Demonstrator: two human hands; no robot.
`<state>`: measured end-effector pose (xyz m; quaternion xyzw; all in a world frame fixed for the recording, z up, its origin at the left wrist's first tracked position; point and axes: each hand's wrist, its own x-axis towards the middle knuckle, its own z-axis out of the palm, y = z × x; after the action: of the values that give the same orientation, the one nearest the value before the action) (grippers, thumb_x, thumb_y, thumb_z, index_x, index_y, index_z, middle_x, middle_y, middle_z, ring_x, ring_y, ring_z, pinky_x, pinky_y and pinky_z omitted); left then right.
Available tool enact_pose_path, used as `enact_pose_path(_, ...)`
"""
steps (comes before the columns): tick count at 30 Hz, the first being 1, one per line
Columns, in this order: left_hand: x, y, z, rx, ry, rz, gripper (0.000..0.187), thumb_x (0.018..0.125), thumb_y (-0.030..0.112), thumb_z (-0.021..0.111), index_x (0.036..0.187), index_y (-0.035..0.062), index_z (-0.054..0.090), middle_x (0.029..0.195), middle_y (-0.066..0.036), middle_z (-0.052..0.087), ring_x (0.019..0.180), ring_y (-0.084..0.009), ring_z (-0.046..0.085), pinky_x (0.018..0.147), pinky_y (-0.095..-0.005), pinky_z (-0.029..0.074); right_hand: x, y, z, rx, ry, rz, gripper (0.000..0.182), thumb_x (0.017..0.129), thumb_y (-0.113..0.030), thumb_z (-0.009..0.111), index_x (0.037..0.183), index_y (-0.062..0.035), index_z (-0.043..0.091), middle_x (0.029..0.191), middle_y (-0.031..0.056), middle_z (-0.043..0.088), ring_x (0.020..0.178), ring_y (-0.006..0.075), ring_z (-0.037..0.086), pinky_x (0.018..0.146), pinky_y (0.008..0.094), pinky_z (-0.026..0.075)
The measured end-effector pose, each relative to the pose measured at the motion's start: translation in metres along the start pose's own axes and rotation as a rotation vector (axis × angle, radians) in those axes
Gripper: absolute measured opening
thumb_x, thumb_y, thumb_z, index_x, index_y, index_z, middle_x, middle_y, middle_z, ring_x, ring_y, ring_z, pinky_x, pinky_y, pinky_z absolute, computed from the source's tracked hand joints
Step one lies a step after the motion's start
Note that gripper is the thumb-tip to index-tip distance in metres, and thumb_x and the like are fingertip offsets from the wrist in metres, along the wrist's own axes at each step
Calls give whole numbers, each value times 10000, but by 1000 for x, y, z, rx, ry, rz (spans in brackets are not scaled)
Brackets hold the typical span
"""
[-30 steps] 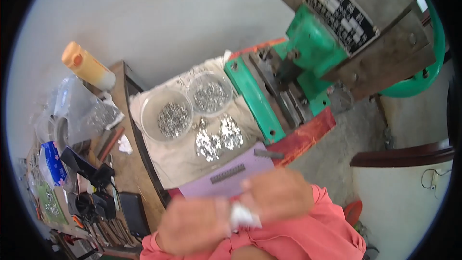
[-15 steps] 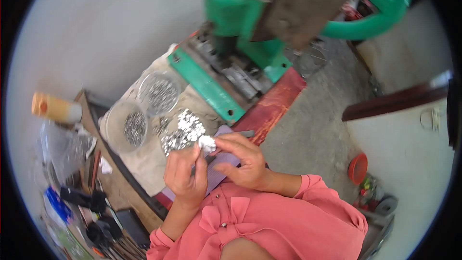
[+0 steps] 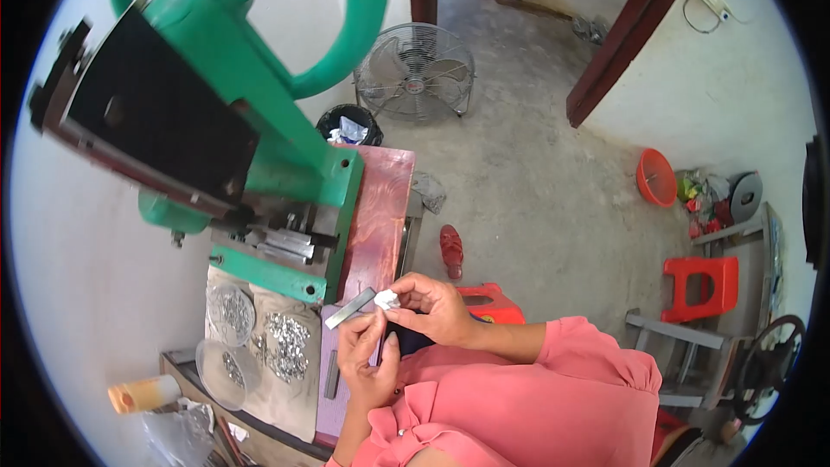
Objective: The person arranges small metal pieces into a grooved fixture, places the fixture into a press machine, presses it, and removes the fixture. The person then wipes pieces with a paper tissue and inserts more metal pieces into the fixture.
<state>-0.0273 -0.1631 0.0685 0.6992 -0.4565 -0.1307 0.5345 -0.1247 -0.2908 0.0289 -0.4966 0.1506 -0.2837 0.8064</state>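
Note:
A small grey metal bar (image 3: pixel 350 308) is pinched in my left hand (image 3: pixel 367 358), its far end pointing up and left. My right hand (image 3: pixel 438 312) is closed on a crumpled white wad (image 3: pixel 386 299), which is close beside the bar. To the left, shiny metal pieces (image 3: pixel 287 346) lie in a pile on a beige cloth (image 3: pixel 285 398). Two clear round tubs, one upper (image 3: pixel 251 318) and one lower (image 3: pixel 256 374), hold more small metal pieces. Another grey bar (image 3: pixel 332 374) rests on the purple cloth (image 3: pixel 328 416).
A green hand press (image 3: pixel 281 143) stands on the red bench (image 3: pixel 377 207) at upper left. On the floor are a fan (image 3: pixel 415 85), a black bin (image 3: pixel 370 134), a red shoe (image 3: pixel 451 251) and red stools (image 3: pixel 726 270). An orange bottle (image 3: pixel 138 394) is at lower left.
The view has swung to the right, so more floor, the fan and stools show. A grey bar now shows clearly in my left hand; the white wad is still in my right fingers.

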Motion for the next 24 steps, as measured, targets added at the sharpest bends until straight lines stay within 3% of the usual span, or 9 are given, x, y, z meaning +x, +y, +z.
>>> enact_pose_path(7, 16, 0, 42, -164, -395, -161, 516, 831, 0, 736, 1335, 62, 649, 1253, -157, 602, 1153, -287, 589, 1012, -371, 460, 10, -8, -78, -491, 279, -253, 253, 899, 45, 673, 1146, 23, 627, 1044, 54, 663, 986, 118, 647, 846, 273, 534)
enact_pose_path(8, 19, 2, 44, -206, -474, -194, 517, 837, 17, 743, 1342, 64, 644, 1244, -159, 610, 1137, -283, 601, 1006, -369, 467, 21, -7, -86, -283, 409, -263, 268, 858, -29, 739, 1113, 8, 667, 985, 46, 687, 898, 116, 667, 807, 269, 546)
enact_pose_path(10, 23, -6, 44, -197, -664, -136, 500, 879, 98, 745, 1365, 74, 627, 1233, -169, 632, 1100, -278, 630, 995, -361, 481, 42, -21, -105, -360, 491, -408, 295, 859, -4, 725, 1147, 6, 659, 1036, 66, 674, 934, 129, 668, 849, 284, 554)
enact_pose_path(13, 18, -17, 45, -277, -893, -393, 427, 951, 165, 686, 1362, 69, 621, 1274, -167, 633, 1150, -289, 623, 1012, -349, 477, 90, -40, -125, -464, 574, -585, 342, 857, 19, 716, 1193, 4, 654, 1063, 75, 642, 977, 148, 664, 877, 284, 555)
enact_pose_path(15, 1, -39, 46, -265, -955, -437, 420, 966, 170, 668, 1374, 83, 621, 1301, -168, 629, 1189, -266, 616, 1016, -333, 476, 134, -43, -137, -512, 564, -669, 366, 850, 33, 713, 1210, 9, 650, 1069, 78, 624, 983, 152, 656, 870, 287, 561)
enact_pose_path(16, -8, -43, 49, -360, -863, -494, 253, 969, 64, 652, 1211, 2, 692, 1139, -117, 684, 1113, -200, 640, 1014, -299, 474, 161, -44, -138, -502, 554, -719, 367, 847, 37, 713, 1208, 8, 652, 1062, 78, 625, 978, 152, 653, 863, 288, 562)
enact_pose_path(18, -18, -49, 54, -425, -776, -630, 234, 973, 77, 650, 1192, 4, 691, 1116, -104, 679, 1089, -189, 633, 989, -295, 473, 222, -37, -141, -509, 523, -764, 374, 845, 29, 716, 1213, 6, 653, 1067, 91, 623, 963, 157, 657, 833, 283, 562)
enact_pose_path(20, -23, -53, 56, -433, -721, -747, 217, 977, 90, 648, 1173, 7, 690, 1094, -91, 673, 1064, -177, 625, 965, -290, 472, 284, -20, -153, -706, 355, -634, 521, 870, -33, 717, 1365, 19, 565, 1151, 132, 609, 1026, 199, 668, 900, 312, 556)
enact_pose_path(24, -28, -51, 52, -442, -651, -873, 188, 985, 116, 643, 1135, 12, 688, 1049, -65, 662, 1016, -153, 611, 917, -282, 471, 362, 53, -182, -1023, 375, -228, 758, 844, -235, 785, 1464, 35, 441, 1266, 229, 605, 1014, 277, 704, 883, 380, 552)
